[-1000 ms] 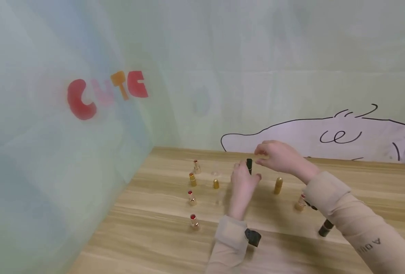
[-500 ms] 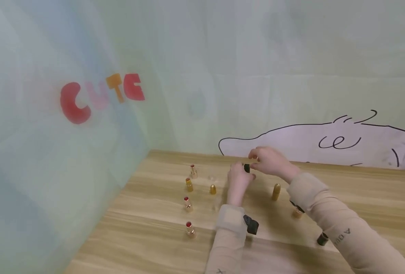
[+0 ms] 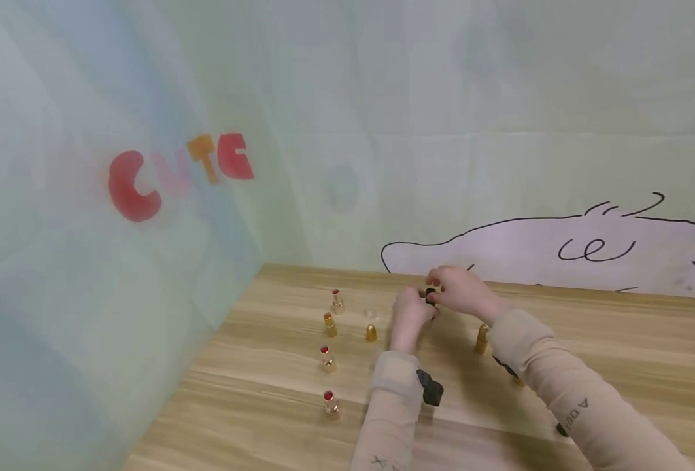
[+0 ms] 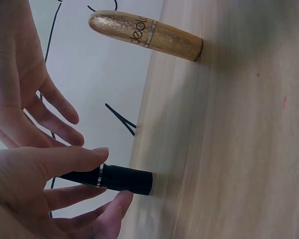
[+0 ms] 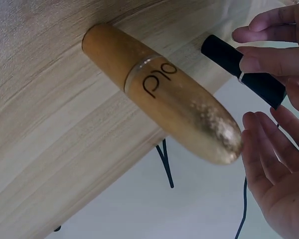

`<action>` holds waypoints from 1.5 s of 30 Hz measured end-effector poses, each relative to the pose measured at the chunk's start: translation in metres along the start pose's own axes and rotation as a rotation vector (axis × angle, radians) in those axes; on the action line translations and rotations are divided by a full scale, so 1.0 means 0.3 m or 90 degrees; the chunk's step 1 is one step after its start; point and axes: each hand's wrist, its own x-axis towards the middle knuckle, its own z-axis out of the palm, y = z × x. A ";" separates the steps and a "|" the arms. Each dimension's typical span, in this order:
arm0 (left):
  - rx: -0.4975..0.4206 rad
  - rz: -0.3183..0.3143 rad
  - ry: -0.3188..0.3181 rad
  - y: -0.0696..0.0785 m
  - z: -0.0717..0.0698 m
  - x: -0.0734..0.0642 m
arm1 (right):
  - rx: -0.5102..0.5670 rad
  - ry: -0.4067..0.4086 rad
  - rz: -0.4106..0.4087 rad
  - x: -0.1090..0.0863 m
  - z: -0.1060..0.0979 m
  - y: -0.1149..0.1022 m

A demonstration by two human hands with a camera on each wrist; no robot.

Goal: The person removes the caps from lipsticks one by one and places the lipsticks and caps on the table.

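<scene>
In the head view my left hand (image 3: 410,314) pinches a black lipstick tube (image 3: 430,297) near the back of the table. The left wrist view shows the thumb on one side of the tube (image 4: 124,178) and fingers on the other; a silver ring circles its middle, and its base is close over the tabletop. My right hand (image 3: 465,292) comes from the right, fingertips right at the tube's upper end, fingers extended in the right wrist view. A gold lipstick with a rounded cap (image 5: 159,94) stands upright beside the hands.
Several uncapped lipsticks, one of them gold (image 3: 330,325), stand in a column at the left. Beside them are a gold cap (image 3: 371,333) and a faint clear cap (image 3: 372,314). The right sleeve (image 3: 565,379) partly hides a black item (image 3: 561,430). Cloth walls bound the wooden table (image 3: 253,392).
My right hand has moved left and down to the upper end of the black lipstick tube. My left hand keeps its hold on the tube. The head view has shifted slightly.
</scene>
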 end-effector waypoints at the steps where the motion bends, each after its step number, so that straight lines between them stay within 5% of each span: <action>1: -0.001 0.003 0.001 -0.001 0.002 0.001 | -0.002 0.003 -0.004 0.001 0.002 0.001; 9: 0.005 0.045 0.019 -0.010 0.011 0.001 | -0.002 0.016 -0.015 0.003 0.016 -0.003; 15: 0.001 0.013 -0.001 -0.015 0.008 -0.002 | -0.001 0.015 -0.027 0.007 0.020 -0.016; 45: 0.085 0.016 0.014 0.003 0.045 0.008 | -0.017 0.036 -0.045 -0.001 0.028 -0.003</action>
